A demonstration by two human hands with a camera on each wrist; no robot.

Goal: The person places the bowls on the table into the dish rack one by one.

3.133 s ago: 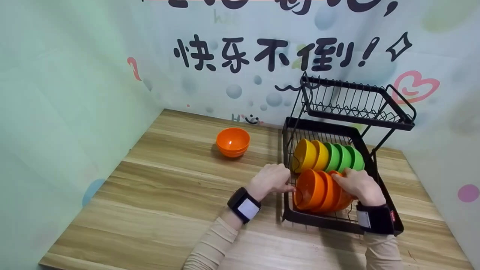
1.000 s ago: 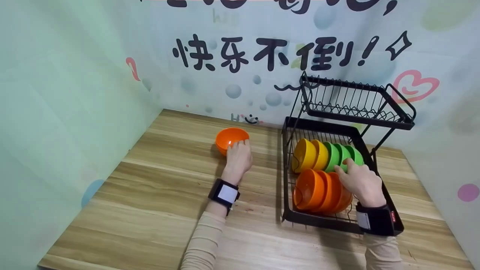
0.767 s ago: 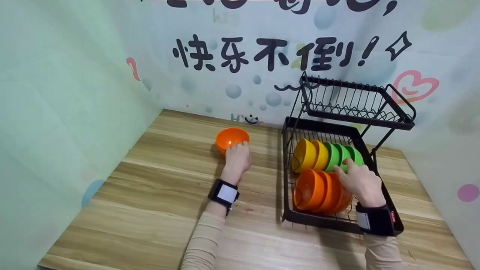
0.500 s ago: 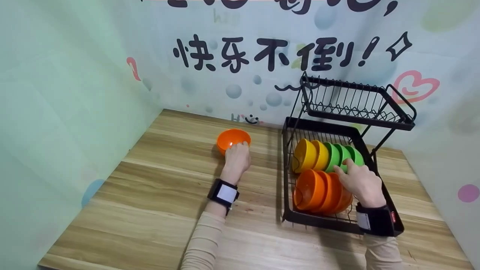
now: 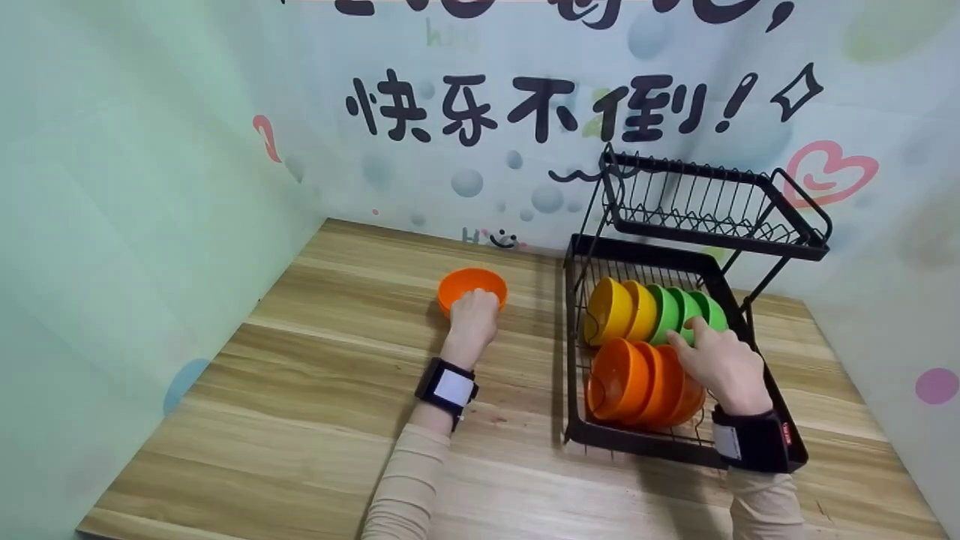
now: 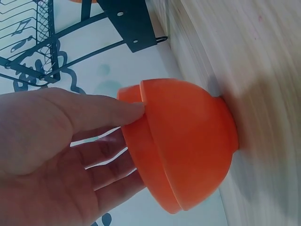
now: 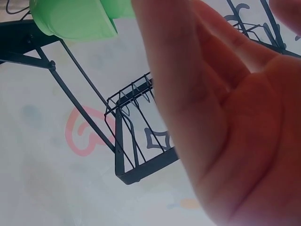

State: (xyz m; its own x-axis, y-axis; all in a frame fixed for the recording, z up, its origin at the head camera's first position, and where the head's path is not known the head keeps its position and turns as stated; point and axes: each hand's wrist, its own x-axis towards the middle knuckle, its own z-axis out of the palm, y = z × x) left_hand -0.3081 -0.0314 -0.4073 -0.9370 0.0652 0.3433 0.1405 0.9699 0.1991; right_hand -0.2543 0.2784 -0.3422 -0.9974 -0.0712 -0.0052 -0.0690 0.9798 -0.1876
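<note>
My left hand (image 5: 472,324) pinches the rim of an orange bowl (image 6: 141,141), thumb outside and fingers over the inside. This bowl sits nested in a second orange bowl (image 6: 188,141), whose foot is at the wooden table. In the black dish rack (image 5: 645,448), three orange bowls (image 5: 616,379) stand on edge in the front row. Behind them are two yellow bowls (image 5: 609,311) and three green bowls (image 5: 665,315). Over the right end of these rows is my right hand (image 5: 724,367), thumb and forefinger apart, gripping nothing visible. Whether it touches a bowl is unclear.
An upper wire shelf (image 5: 720,202) of the rack overhangs the back of the lower tray. A printed cloth backdrop (image 5: 465,180) stands behind and on both sides of the wooden table (image 5: 322,360).
My left hand has gone from the rack's left side to the orange bowls on the table. Their rim has shifted slightly toward me and right. My right hand moved slightly back, then stayed still.
</note>
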